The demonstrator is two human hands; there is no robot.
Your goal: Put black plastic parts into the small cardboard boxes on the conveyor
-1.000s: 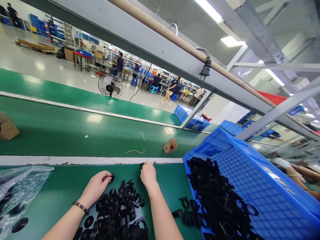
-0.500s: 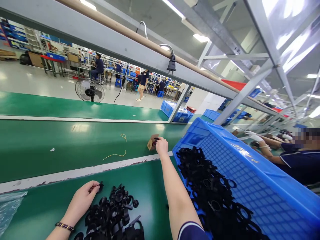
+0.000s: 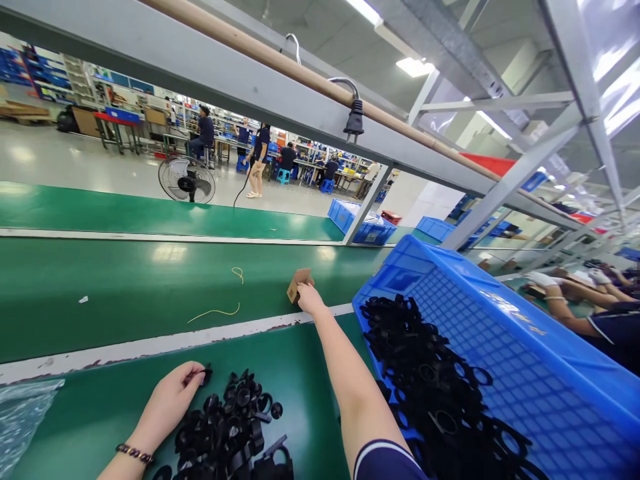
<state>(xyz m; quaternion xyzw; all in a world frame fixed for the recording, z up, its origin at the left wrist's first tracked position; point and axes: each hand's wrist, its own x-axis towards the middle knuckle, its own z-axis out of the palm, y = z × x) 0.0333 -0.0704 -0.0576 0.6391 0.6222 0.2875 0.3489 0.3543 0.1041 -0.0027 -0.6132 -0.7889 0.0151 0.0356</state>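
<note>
My left hand (image 3: 175,393) pinches a small black plastic part (image 3: 207,375) between thumb and fingertips, beside a pile of loose black plastic parts (image 3: 235,427) on the green bench. Stretched forward, my right hand (image 3: 311,299) has its fingers at the mouth of a small open cardboard box (image 3: 294,291). Those fingers look curled, and their tips are hidden in the box, so what they hold cannot be made out. The box stands on the green belt (image 3: 125,300) beyond the pale edge strip.
A big blue crate (image 3: 480,313) with many black ring-shaped parts (image 3: 425,367) stands at my right. Yellow string (image 3: 215,312) and a white scrap (image 3: 83,299) lie on the belt. A clear plastic bag (image 3: 25,413) is at left. Co-workers' gloved hands (image 3: 543,280) are at far right.
My right hand has moved slightly left and down into the box; the dark part seen at its fingertips is now hidden. My left hand keeps its pinch. The string and scrap have shifted left.
</note>
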